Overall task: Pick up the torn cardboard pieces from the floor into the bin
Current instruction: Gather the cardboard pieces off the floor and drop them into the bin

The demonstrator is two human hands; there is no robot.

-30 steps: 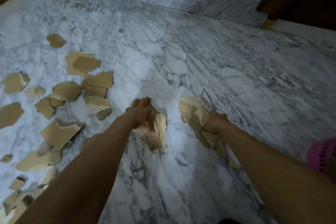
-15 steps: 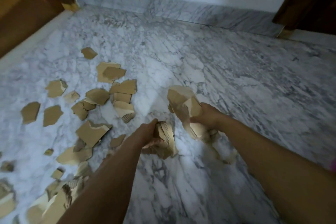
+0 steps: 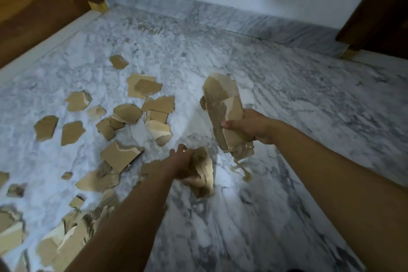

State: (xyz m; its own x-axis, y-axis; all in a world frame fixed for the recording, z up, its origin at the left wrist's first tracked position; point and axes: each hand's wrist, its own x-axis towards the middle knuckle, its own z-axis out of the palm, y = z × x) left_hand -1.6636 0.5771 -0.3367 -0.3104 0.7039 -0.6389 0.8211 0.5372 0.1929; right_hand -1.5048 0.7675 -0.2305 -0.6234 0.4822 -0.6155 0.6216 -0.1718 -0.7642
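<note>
Gathering step in hand. The left hand (image 3: 178, 165) grips a wad of torn cardboard (image 3: 204, 175), fingers curled round it; the right hand (image 3: 249, 126) clamps a taller stack (image 3: 220, 108), thumb across. Loose pieces (image 3: 119, 157) litter the floor (image 3: 254, 216) toward its left edge. Bin unseen: next, by judgement, carry both loads there.

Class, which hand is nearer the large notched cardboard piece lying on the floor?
Left. The left hand is just right of the notched cardboard piece; the right hand is much farther right.
</note>
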